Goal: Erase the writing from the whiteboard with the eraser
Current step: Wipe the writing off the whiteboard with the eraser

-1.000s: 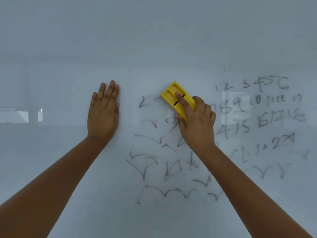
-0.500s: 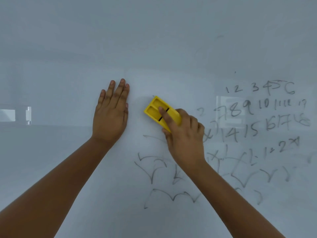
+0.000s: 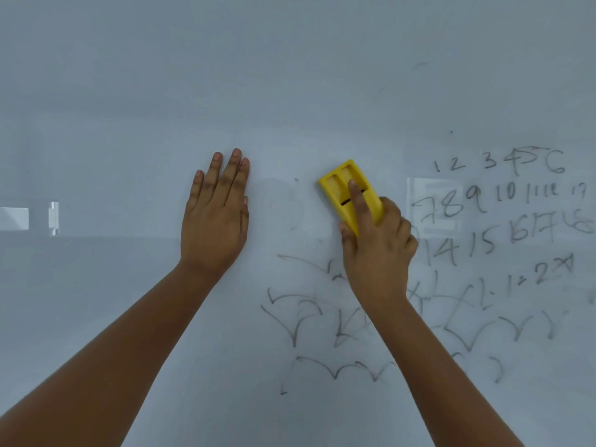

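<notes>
The whiteboard (image 3: 129, 91) fills the view. My right hand (image 3: 377, 246) presses a yellow eraser (image 3: 338, 188) flat against it, index finger laid along the eraser's back. Handwritten numbers (image 3: 503, 201) stand in rows to the right of the eraser. Dark arrow-like scribbles (image 3: 300, 317) lie below it, partly hidden by my right forearm. My left hand (image 3: 216, 217) rests flat on the board, fingers together and pointing up, a short way left of the eraser. The patch between the two hands shows only faint smudges.
A pale rectangular reflection (image 3: 432, 204) sits behind the numbers. Another bright reflection (image 3: 29, 217) shows at the left edge. The upper half of the board is blank apart from a few faint marks (image 3: 419, 64).
The eraser swept down-left and then back up to the right. The scribbles at upper left of the drawing, near the eraser, are gone. My left hand stayed flat on the board.
</notes>
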Available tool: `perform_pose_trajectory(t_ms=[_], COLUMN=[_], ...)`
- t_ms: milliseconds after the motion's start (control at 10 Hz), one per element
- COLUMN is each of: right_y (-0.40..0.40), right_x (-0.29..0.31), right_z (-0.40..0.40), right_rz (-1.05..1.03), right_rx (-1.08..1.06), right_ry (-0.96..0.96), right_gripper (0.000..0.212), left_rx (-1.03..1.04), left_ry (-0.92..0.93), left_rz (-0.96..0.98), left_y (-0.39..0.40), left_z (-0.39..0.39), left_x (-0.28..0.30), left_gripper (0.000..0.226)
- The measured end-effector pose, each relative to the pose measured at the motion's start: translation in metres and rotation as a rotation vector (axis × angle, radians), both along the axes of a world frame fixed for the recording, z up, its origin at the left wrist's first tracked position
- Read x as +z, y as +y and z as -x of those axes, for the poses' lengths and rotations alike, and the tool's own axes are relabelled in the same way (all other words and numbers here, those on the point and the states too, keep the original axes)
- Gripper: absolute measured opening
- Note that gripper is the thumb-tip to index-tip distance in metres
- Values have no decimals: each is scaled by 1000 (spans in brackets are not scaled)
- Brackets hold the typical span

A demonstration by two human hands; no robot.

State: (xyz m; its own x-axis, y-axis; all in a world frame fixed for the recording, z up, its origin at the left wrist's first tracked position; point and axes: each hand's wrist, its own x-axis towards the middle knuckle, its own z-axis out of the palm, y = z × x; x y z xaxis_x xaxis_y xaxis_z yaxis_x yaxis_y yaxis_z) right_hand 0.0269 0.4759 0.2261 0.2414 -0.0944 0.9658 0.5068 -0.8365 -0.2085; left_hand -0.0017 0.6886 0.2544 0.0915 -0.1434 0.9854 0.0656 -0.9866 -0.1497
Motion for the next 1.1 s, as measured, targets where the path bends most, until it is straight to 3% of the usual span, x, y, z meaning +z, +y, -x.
perform_pose_trajectory(t_ms=[100, 200, 300, 400, 500, 700, 900, 1100], right_y=[26, 41, 23, 16, 31, 37, 23, 40], right_x=[4, -31, -36, 0, 22, -45, -28, -90], right_z=[9, 20, 14, 7, 7, 18, 10, 20], right_rz=[3, 169, 157, -22, -57, 207, 8, 245], right_rx=[-13, -17, 1, -17, -29, -40, -17, 8], right_ry=[1, -62, -47, 4, 3, -73, 18, -10], right_gripper=[62, 65, 64, 61, 62, 63, 64, 74], left_rx=[-4, -5, -7, -3, 1, -8, 1, 9], left_ry=[-5, -1, 2, -4, -5, -8, -15, -17], left_rz=[1, 0, -10, -1, -5, -15, -2, -12], left_y=[1, 1, 0, 1, 0, 0, 1, -1], left_z=[-1, 0, 0, 0, 0, 2, 0, 1], left_x=[0, 0, -1, -3, -3, -3, -4, -4], left_gripper=[49, 49, 50, 50, 50, 48, 49, 48])
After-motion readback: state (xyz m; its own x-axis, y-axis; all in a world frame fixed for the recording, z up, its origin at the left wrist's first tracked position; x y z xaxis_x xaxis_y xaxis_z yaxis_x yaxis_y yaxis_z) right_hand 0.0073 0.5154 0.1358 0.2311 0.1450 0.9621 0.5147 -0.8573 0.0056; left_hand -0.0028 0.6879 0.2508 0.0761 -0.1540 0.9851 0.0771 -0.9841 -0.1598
